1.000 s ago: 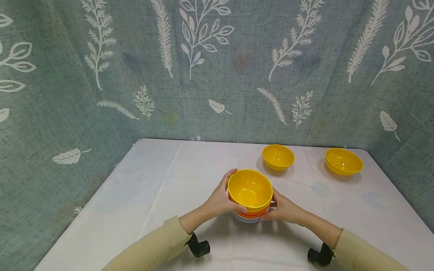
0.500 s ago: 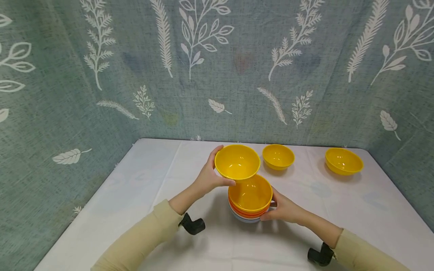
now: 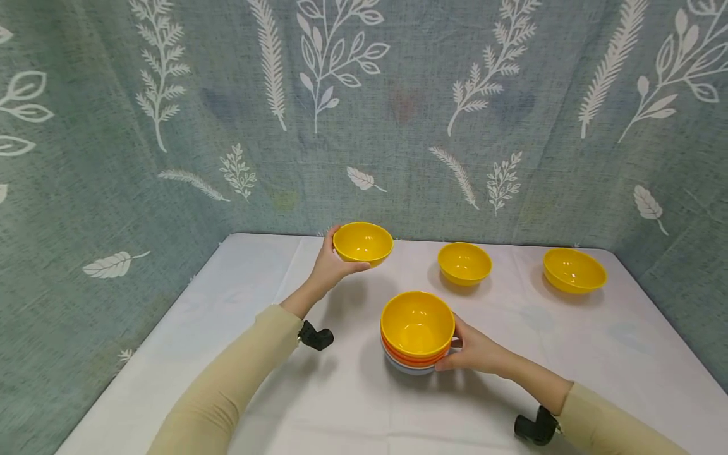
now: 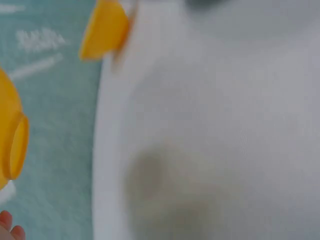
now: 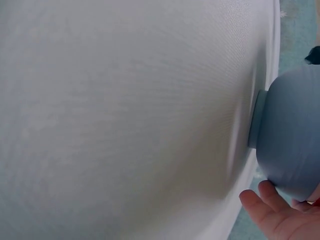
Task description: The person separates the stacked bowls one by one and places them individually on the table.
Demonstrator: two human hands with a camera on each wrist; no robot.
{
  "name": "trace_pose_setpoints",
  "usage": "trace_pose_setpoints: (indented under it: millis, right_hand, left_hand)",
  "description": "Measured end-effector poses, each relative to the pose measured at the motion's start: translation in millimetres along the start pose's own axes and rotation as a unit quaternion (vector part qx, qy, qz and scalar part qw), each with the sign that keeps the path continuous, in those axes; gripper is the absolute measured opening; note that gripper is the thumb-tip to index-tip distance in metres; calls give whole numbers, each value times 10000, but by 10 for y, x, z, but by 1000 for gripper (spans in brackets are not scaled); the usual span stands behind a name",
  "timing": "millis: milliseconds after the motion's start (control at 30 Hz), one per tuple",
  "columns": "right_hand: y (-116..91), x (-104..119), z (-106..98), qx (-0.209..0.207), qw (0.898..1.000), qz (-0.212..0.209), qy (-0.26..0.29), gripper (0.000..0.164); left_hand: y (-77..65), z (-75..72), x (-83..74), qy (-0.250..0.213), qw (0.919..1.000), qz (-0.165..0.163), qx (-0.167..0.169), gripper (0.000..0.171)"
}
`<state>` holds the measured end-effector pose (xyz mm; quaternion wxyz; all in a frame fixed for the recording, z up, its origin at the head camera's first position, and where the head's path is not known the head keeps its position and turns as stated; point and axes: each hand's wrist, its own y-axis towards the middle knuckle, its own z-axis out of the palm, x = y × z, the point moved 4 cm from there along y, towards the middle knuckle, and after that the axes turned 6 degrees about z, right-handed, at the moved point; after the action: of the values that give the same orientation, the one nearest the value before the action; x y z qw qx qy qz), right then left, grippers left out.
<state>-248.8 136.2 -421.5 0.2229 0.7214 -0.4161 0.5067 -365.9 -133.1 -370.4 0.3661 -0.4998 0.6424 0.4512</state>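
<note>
In the head view my left hand [image 3: 330,264] grips a yellow bowl [image 3: 364,243] by its left side, thumb low at the front, and holds it above the table's back part. The left wrist view shows the same bowl [image 4: 11,130] side-on at the left edge, foot ring visible, fingertips below it. My right hand [image 3: 474,347] holds the right side of a bowl stack at the table's middle. A yellow bowl [image 3: 418,323] tops that stack, over orange rims [image 3: 414,362] and a grey-blue bowl [image 3: 411,370] at the bottom. In the right wrist view the grey-blue bowl [image 5: 292,130] has fingertips close under it.
Two more yellow bowls stand near the back edge, one bowl [image 3: 464,263] right of centre and another bowl [image 3: 574,270] at the far right. A white cloth covers the table [image 3: 318,404]. A patterned curtain [image 3: 341,126] closes off the back and sides.
My left hand has lifted the top yellow bowl off the stack and carried it back and to the left, uncovering another yellow bowl. The right hand has stayed at the stack.
</note>
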Motion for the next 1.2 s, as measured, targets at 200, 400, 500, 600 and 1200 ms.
trace_pose_setpoints:
  millis: [200, 400, 500, 600, 1200]
  right_hand:
    - [4, -11, -1, 13, 9999, 83, -54, 95]
    - [-3, -8, -9, 20, 9999, 156, -56, 96]
    - [-3, -20, -14, 12, 9998, 195, -47, 96]
    - [-2, -29, -14, 15, 9997, 220, -59, 96]
    - [3, -20, -9, -5, 9998, 175, -31, 97]
  left_hand:
    - [158, -67, 344, 576, 9968, -396, -381, 108]
    - [256, -87, 600, 794, 9936, -570, -571, 111]
    - [283, -71, 706, 722, 9929, -715, -626, 111]
    - [294, -50, 801, 621, 9913, -915, -717, 111]
    - [194, -133, 839, 1569, 9805, -1171, -183, 117]
